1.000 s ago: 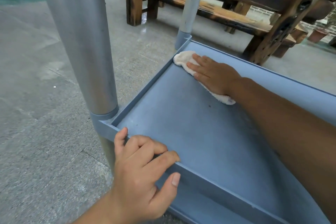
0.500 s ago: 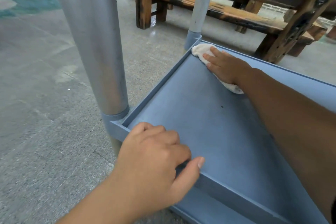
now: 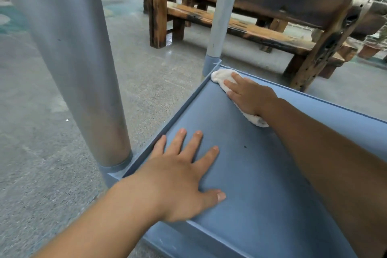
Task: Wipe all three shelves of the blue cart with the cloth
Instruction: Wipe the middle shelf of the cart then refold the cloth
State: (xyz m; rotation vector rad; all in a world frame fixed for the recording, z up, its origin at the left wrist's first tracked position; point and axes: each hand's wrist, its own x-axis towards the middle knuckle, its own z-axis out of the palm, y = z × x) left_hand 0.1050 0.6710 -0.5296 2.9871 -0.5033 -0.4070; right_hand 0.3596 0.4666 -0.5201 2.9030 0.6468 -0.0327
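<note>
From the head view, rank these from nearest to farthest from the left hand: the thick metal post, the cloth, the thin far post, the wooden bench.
From the left hand, flat on the shelf:
1. Thick metal post, just to its left at the near corner.
2. Cloth, under the right hand in the far corner.
3. Thin far post, rising just behind the cloth.
4. Wooden bench, on the floor beyond the cart.

hands: two, left hand [image 3: 178, 176], right hand [image 3: 249, 95]
cloth [image 3: 222, 76]: one
cart posts [image 3: 69, 65]: two
shelf [image 3: 261, 174]: one
wooden bench [image 3: 251, 6]: one
</note>
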